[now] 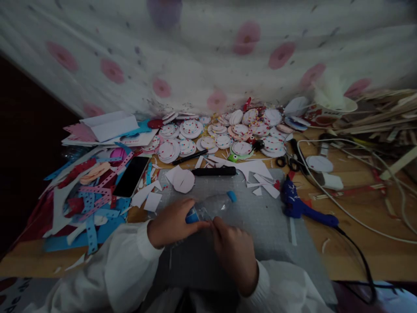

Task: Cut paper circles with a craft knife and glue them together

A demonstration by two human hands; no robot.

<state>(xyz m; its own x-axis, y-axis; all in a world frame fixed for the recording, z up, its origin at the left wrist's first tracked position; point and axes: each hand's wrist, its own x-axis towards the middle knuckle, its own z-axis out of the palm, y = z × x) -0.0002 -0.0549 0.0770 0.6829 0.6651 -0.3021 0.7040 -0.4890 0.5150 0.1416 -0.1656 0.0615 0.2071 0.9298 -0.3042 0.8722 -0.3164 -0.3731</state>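
A clear plastic bottle (217, 203) with a blue cap and a blue label lies tilted above the grey cutting mat (267, 226), its cap pointing to the far right. My left hand (174, 221) is wrapped round the bottle's label end, thumb along the near side. Against the bottle's near side, my right hand (235, 252) is closed in a fist, thumb and forefinger at the plastic. What it grips is too dark and small to make out. Just beyond the bottle lie a black pen-like tool (214, 171) and a round white paper disc (184, 181).
Layered paper discs with coloured dots (190, 128) crowd the back. Left are coloured paper strips (94, 200) and a phone (132, 176). Right are a blue glue gun (302, 206), scissors (287, 163), a white cable (352, 217) and wooden sticks (384, 113). White paper scraps (257, 171) litter the mat.
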